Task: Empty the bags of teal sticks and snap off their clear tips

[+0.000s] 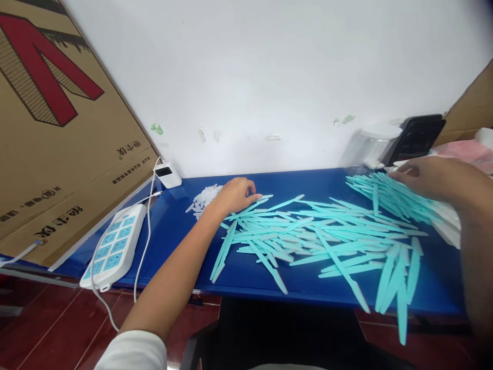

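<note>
Many teal eyebrow razors (308, 231) with pale caps lie in a loose, crisscrossed spread over the blue table. My left hand (239, 194) is at the spread's far left end, beside a small heap of clear white blade caps (206, 199). Its fingers are curled with the thumb close to a razor's end; what they hold, if anything, is hidden. At the right, a denser pile of teal razors (389, 195) lies under my right hand (431, 174). Those fingers are bent together over the pile's edge, slightly blurred, and their contents cannot be made out.
A white power strip (115, 246) with cables and a small white device (168, 175) lie at the left, by a large cardboard box (69, 144). A clear lidded jar (373, 146) and a black stand (418, 136) are at the back right. Several razors overhang the table's front edge.
</note>
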Available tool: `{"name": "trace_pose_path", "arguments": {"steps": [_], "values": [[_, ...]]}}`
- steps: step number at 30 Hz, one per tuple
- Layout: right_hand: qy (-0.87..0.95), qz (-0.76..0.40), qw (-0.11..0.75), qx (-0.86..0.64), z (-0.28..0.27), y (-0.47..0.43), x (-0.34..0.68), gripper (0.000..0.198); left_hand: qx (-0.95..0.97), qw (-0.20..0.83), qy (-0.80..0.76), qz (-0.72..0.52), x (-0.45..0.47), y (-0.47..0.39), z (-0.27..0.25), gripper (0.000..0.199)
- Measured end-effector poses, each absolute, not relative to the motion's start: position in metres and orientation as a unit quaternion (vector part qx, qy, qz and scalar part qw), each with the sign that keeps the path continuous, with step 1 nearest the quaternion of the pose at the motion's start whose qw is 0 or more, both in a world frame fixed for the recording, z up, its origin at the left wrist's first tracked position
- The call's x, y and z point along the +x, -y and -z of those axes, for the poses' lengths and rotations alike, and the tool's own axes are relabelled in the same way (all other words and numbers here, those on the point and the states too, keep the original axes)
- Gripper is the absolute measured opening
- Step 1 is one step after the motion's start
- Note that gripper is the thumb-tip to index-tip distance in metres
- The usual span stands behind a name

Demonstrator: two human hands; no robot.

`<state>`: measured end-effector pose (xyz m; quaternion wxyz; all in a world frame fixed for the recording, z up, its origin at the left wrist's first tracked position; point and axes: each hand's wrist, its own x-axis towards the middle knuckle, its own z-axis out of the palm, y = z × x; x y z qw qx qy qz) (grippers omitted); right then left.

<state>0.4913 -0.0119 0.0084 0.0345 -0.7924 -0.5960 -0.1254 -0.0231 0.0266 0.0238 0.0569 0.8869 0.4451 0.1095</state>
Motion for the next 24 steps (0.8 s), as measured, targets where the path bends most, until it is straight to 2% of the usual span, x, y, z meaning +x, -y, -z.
{"name": "trace_pose_path", "arguments": {"steps": [5,7,9,14,17,24], "values": [[0.664,0.061,0.075,-0.741,-0.019,0.026,0.425,0.049,0.885,0.079,-0.456,-0.038,-0.020,-0.015,-0.023,0.082],[0.685,0.045,0.082,-0.722,-0.019,0.028,0.410,0.049,0.883,0.091,-0.460,-0.008,-0.025,-0.016,-0.024,0.088],[0.695,0.039,0.083,-0.713,-0.019,0.029,0.402,0.049,0.884,0.103,-0.455,0.017,-0.029,-0.019,-0.024,0.084],[0.699,0.037,0.103,-0.706,-0.020,0.031,0.399,0.048,0.870,0.158,-0.466,0.038,-0.028,-0.023,-0.025,0.053],[0.698,0.030,0.124,-0.704,-0.022,0.032,0.397,0.047,0.867,0.191,-0.458,0.042,-0.019,-0.019,-0.025,0.045],[0.712,0.019,0.141,-0.687,-0.024,0.035,0.386,0.044,0.903,0.091,-0.417,0.058,-0.001,-0.003,-0.022,0.038]]}}
